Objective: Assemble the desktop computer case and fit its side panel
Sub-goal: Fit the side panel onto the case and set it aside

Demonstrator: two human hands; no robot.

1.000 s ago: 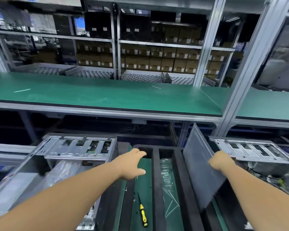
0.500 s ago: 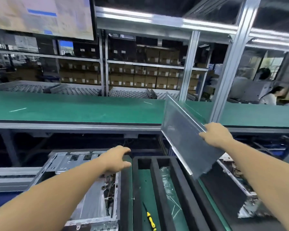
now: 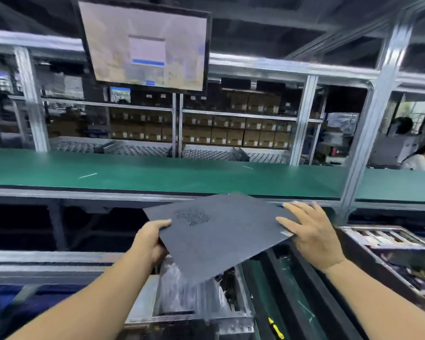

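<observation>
A dark grey side panel [image 3: 221,231] with a small perforated vent patch hangs nearly flat in the air over the open computer case [image 3: 194,312]. My left hand [image 3: 150,239] grips the panel's left edge, thumb on top. My right hand [image 3: 312,231] rests on the panel's right corner with its fingers spread; what its underside does is hidden. The case lies on its side below, metal frame showing, with a clear plastic bag inside it.
A black foam tray [image 3: 290,285] on a green mat lies right of the case, with a yellow screwdriver [image 3: 276,328] beside it. Another open chassis [image 3: 388,244] sits at the right. A green conveyor [image 3: 157,173] runs behind, a monitor [image 3: 145,45] hangs above, and a person [image 3: 420,155] works far right.
The panel swung from upright at the right to nearly flat, dark face up, over the left case. My left hand left the case and took hold of the panel's left edge.
</observation>
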